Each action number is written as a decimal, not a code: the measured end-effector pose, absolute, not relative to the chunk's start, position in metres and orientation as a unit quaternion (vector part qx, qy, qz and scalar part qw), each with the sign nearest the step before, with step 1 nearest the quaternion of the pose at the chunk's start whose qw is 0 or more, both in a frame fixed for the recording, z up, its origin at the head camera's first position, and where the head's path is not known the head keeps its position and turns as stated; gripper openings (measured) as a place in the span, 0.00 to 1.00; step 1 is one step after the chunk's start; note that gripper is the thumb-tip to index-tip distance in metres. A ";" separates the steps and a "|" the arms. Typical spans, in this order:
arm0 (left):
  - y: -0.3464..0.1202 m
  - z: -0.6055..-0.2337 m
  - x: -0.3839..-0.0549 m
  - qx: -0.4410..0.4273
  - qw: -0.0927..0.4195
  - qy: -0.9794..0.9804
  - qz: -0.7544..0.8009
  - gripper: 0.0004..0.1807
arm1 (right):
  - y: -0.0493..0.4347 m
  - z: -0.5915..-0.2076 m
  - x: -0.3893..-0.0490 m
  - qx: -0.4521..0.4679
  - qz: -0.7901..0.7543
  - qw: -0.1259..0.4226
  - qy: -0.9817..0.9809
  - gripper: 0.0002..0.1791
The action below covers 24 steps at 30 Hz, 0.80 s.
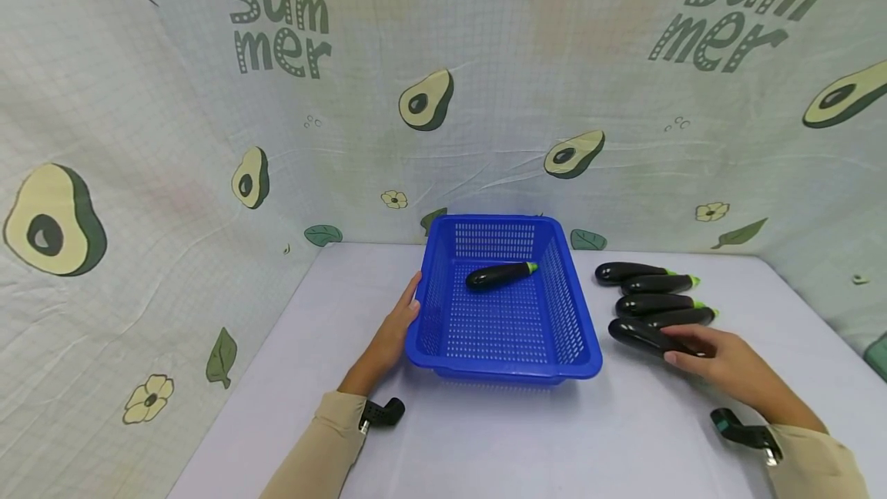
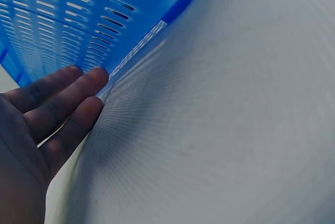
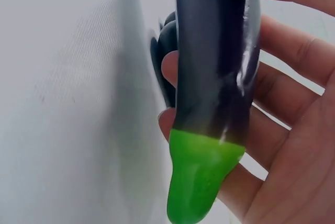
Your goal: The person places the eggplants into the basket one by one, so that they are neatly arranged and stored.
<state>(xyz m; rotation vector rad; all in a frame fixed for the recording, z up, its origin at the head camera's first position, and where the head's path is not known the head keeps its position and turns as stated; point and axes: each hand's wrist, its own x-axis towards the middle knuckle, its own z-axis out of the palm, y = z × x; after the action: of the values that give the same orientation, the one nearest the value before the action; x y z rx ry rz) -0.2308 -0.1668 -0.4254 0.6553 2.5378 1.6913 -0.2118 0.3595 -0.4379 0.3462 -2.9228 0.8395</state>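
Note:
My right hand (image 1: 728,364) grips a dark, glossy eggplant (image 1: 639,335) near its stem end. In the right wrist view, its bright green stem cap (image 3: 201,174) points down the picture, with my thumb and fingers around the dark body. My left hand (image 1: 389,336) touches the left side of a blue slotted plastic basket (image 1: 499,370). Seen from the left wrist, the fingers (image 2: 63,98) are nearly straight against the slotted wall. One eggplant (image 1: 497,276) lies in the basket, its green end to the right.
Several more eggplants (image 1: 658,304) lie in a loose row on the white tabletop (image 1: 499,445), right of the basket. Behind the table hangs a pale cloth (image 1: 485,45) printed with avocados and lettering, which continues along the left and right sides.

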 end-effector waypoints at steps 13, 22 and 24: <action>-0.167 -0.426 -0.231 0.209 0.014 0.813 0.544 0.31 | 0.348 -0.436 -0.208 0.064 0.373 0.012 -0.925 0.35; -0.167 -0.426 -0.231 0.212 0.014 0.812 0.543 0.32 | 0.345 -0.435 -0.209 0.098 0.472 0.039 -0.875 0.28; -0.167 -0.425 -0.231 0.211 0.013 0.813 0.542 0.32 | 0.344 -0.434 -0.209 0.100 0.474 0.042 -0.874 0.27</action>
<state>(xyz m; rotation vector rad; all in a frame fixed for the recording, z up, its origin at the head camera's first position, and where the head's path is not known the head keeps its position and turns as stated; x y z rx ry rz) -0.2310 -0.1667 -0.4254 0.6569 2.5331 1.6891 -0.2091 0.3444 -0.4343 0.3074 -2.6730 1.4520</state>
